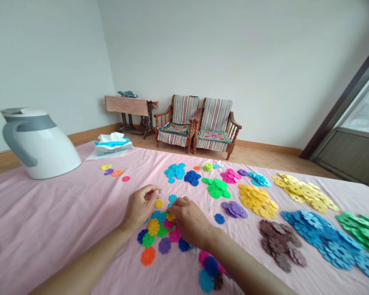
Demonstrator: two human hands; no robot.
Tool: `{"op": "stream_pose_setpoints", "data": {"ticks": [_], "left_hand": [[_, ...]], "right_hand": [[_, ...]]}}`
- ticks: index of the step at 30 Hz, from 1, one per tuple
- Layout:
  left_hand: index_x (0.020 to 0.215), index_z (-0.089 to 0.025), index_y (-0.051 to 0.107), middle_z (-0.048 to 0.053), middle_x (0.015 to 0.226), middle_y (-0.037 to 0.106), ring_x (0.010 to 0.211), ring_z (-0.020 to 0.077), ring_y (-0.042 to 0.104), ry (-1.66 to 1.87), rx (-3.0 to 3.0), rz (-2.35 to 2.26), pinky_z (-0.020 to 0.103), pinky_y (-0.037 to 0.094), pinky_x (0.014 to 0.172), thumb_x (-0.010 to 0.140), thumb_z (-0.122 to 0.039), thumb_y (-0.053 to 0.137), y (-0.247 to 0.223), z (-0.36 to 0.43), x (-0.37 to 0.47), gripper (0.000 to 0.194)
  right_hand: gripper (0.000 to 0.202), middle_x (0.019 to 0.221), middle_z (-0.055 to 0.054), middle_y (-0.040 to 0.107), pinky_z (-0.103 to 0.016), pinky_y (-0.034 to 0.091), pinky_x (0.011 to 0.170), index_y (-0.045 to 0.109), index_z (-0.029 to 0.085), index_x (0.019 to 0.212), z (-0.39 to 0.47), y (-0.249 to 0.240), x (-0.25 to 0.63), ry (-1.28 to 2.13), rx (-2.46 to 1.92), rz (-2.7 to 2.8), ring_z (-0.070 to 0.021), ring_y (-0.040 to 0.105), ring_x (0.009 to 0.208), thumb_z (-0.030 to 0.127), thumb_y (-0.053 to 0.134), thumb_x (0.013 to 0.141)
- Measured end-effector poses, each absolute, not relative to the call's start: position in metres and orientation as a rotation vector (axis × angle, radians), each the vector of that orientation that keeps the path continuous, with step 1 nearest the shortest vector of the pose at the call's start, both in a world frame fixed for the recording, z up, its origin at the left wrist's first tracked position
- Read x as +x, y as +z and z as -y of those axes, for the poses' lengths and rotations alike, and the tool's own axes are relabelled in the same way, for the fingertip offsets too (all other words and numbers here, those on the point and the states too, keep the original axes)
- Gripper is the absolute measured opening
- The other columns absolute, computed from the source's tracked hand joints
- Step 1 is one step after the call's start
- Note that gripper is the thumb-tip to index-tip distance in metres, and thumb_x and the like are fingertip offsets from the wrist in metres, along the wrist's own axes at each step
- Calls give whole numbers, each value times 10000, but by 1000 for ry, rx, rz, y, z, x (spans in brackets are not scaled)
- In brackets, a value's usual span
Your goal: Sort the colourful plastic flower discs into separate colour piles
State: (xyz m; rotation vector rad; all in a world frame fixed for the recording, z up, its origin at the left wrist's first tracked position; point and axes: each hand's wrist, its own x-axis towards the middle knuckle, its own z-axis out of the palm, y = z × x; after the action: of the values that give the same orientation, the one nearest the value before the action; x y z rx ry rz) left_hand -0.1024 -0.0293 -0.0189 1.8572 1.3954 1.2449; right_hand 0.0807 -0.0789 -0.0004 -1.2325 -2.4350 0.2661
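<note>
We are finding the mixed discs lying between the right hand, which is resting nearer, and the left hand, which is hovering at their far left; being round, they are offering no long axis. A yellow disc is lying at the right fingertips, toward the left hand (the fingers are hiding whether it is pinched). The left fingers are standing curled, and we cannot tell whether they are gripping anything.
</note>
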Motion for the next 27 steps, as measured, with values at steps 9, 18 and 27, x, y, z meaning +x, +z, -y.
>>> {"op": "stream_pose_setpoints", "data": {"ticks": [9, 18, 27], "left_hand": [[860, -163, 663, 47, 806, 715, 715, 187, 677, 1238, 1880, -1404, 253, 534, 638, 793, -348, 499, -23, 28, -103, 257], [856, -155, 664, 64, 842, 714, 722, 198, 673, 1194, 1850, -1421, 260, 533, 616, 787, -386, 506, -24, 28, -103, 289], [861, -160, 662, 61, 857, 717, 798, 210, 670, 1185, 1866, -1425, 264, 523, 666, 794, -398, 501, -27, 26, -104, 296]], "right_hand": [[194, 872, -58, 608, -293, 423, 748, 572, 166, 850, 87, 3, 88, 433, -1307, 2261, -192, 537, 847, 58, 555, 690], [53, 644, 11, 601, -214, 392, 548, 572, 182, 738, 67, 9, 182, 352, -1489, 1790, -113, 538, 585, 175, 519, 738], [155, 603, -55, 642, -256, 356, 473, 625, 159, 694, 55, -11, 327, -23, -2049, 1208, -179, 574, 540, 281, 536, 656]]}}
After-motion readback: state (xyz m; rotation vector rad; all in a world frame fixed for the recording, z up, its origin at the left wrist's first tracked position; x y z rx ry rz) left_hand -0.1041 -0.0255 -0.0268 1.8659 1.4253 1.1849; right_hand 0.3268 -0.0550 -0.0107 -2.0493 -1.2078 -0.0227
